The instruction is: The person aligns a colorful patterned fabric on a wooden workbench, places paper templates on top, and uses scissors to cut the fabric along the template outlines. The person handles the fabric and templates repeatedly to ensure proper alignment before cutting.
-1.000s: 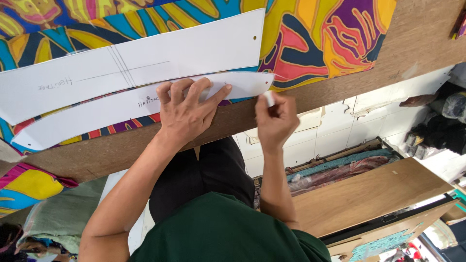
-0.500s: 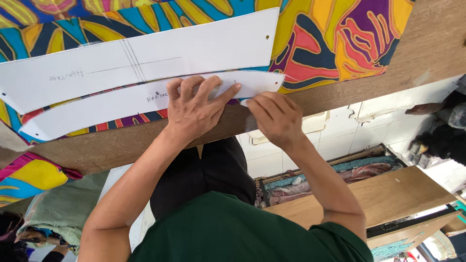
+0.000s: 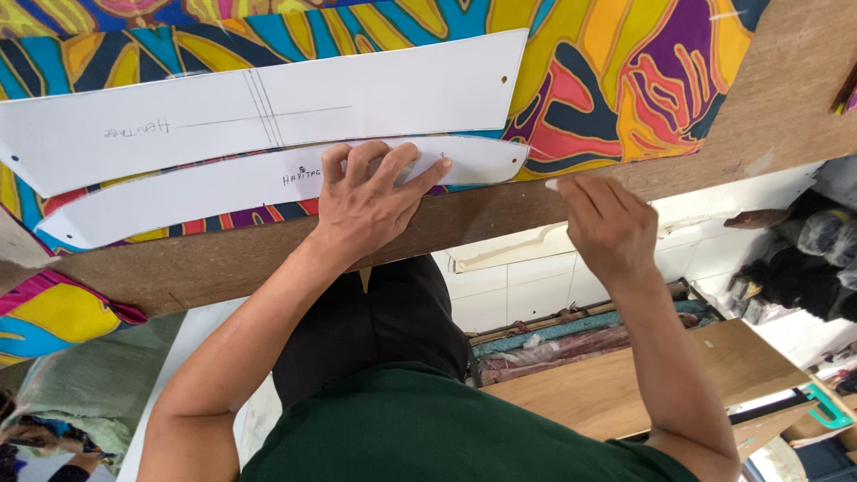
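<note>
Two white paper patterns lay on the bright printed cloth (image 3: 625,80), one above the other, both with the long axis running left to right across the upper part of the frame. The lower pattern (image 3: 223,187) was narrow and curved, and its rounded right end reached almost to the cloth's lower edge. The left hand (image 3: 370,201) lay flat on this pattern, just right of its middle, fingers spread and pointing to the upper right; it pressed down and did not close around anything. The right hand (image 3: 607,223) was at the right of centre, over the bare front edge of the wooden table (image 3: 786,107), apart from the pattern. Its fingers were pinched together on a small white piece, probably chalk (image 3: 552,185), with only the tip showing. That tip pointed left toward the pattern's right end, which lay just up and left of it, so the right hand was the nearer one to that end. The wider upper pattern (image 3: 268,112) sat untouched above. Nothing stood between chalk and pattern. Below the table edge, rolls of cloth (image 3: 571,344) and a wooden board (image 3: 625,384) were visible on the floor side.
</note>
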